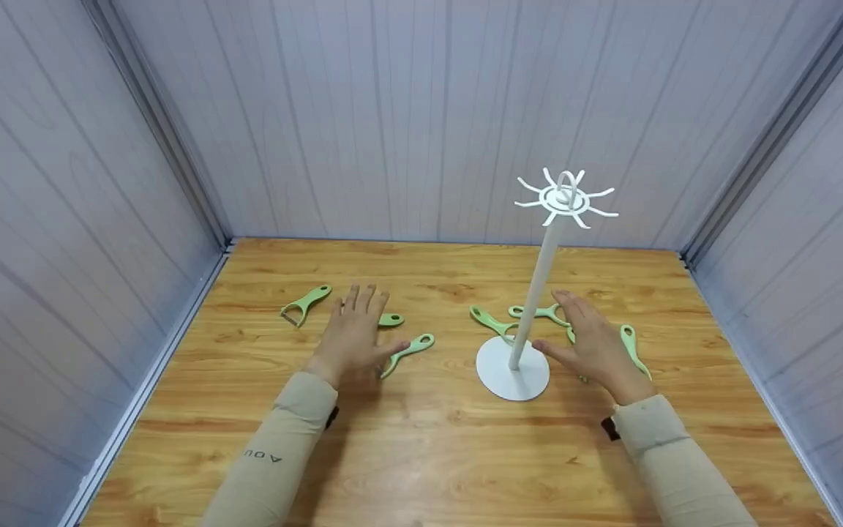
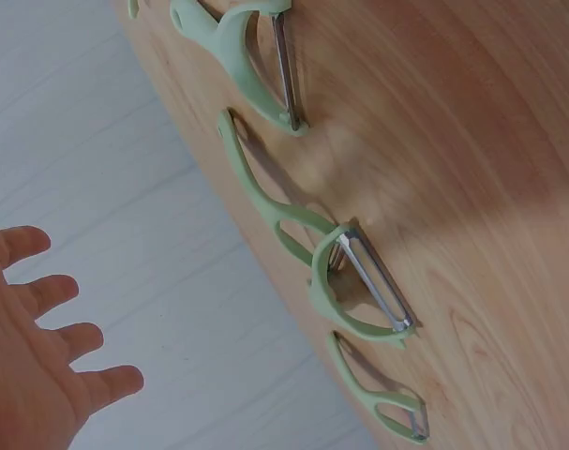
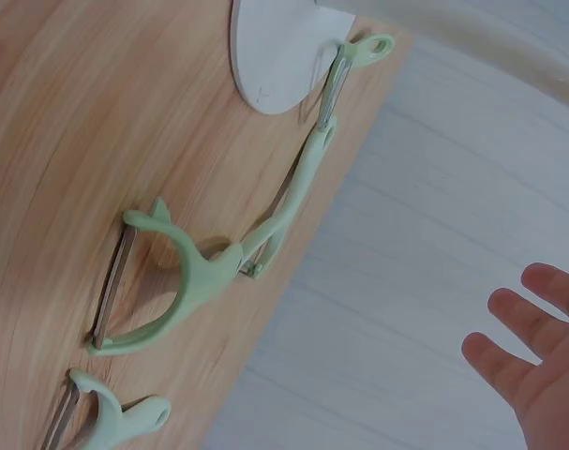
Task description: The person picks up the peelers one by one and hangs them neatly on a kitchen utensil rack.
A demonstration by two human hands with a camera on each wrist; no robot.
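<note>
My left hand point(image 1: 354, 338) is spread flat above the table, holding nothing. Under and beside it lie green vegetable peelers: one point(image 1: 392, 320) partly covered by the hand, another point(image 1: 414, 347) by the thumb, and a third point(image 1: 310, 300) farther left. My right hand point(image 1: 596, 345) hovers with extended fingers just right of a white rack point(image 1: 536, 296), also holding nothing. Near it lie more peelers, one point(image 1: 489, 319) at the rack's base, one point(image 1: 535, 312) behind the pole, one point(image 1: 632, 350) to the right. Another peeler point(image 3: 162, 281) is mostly hidden by this hand in the head view.
The rack has a round white base point(image 1: 498, 369) and a ring of upturned hooks point(image 1: 566, 201) on top. Pale panelled walls point(image 1: 407, 124) enclose the wooden table point(image 1: 436, 454) at the back and both sides.
</note>
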